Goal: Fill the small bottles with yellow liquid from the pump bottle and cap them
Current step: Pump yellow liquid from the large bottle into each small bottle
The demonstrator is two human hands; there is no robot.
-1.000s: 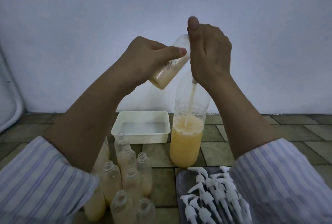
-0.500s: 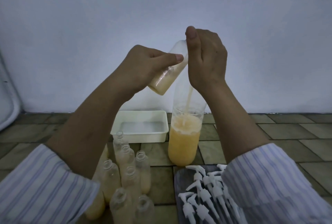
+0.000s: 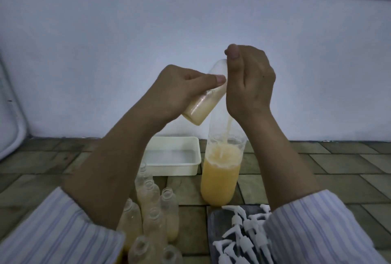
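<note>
My left hand (image 3: 179,92) grips a small clear bottle (image 3: 203,105), tilted with its mouth up against my right hand and its lower part holding yellow liquid. My right hand (image 3: 250,88) curls over the top of the tall pump bottle (image 3: 221,177), thumb raised. The pump head is hidden under that hand. The tall bottle stands on the tiled floor, roughly half full of yellow liquid, with its dip tube showing inside. Several small uncapped bottles (image 3: 152,206), some holding yellow liquid, stand in a cluster at the lower left.
A white rectangular tub (image 3: 195,165) sits behind the small bottles, by the wall. Several white pump caps (image 3: 243,234) lie on a dark tray (image 3: 212,225) at the lower right. A white wall rises close behind everything.
My right hand has sunk lower onto the top of the tall bottle. My left hand and the tilted small bottle have dropped along with it.
</note>
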